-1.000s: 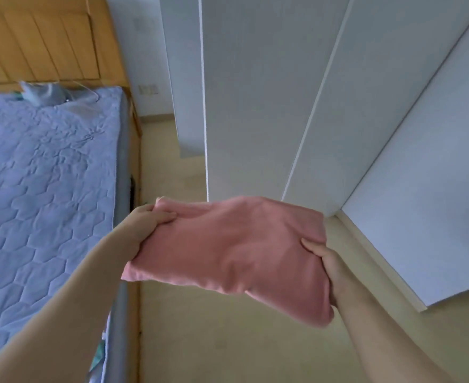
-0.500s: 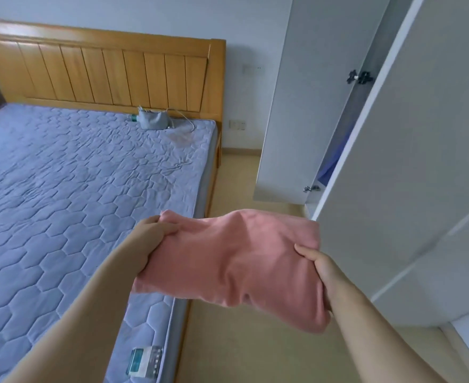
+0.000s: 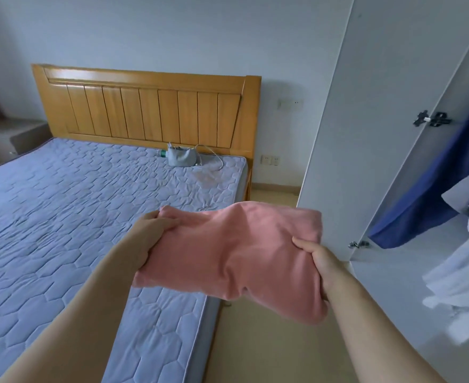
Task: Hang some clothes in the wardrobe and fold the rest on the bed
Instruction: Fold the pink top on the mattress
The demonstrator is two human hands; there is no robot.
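Observation:
A folded pink garment point(image 3: 233, 250) hangs in the air between both hands, over the bed's right edge and the floor strip. My left hand point(image 3: 150, 236) grips its left end, thumb on top. My right hand point(image 3: 319, 261) pinches its right end. The bed point(image 3: 62, 217) with a blue quilted mattress fills the left. The white wardrobe point(image 3: 371, 134) stands at the right with its door open. Inside it hang a dark blue garment point(image 3: 432, 200) and white clothing point(image 3: 465, 272).
A wooden headboard point(image 3: 150, 111) stands against the far wall. A grey pouch point(image 3: 182, 157) with a white cable and a green bottle lies near it on the mattress. A bedside cabinet point(image 3: 12, 139) is at far left. Beige floor point(image 3: 269, 341) runs between bed and wardrobe.
My view has swung left and up from the wardrobe doors toward the bed and headboard. Both hands keep the same hold on the pink garment, which stays folded between them.

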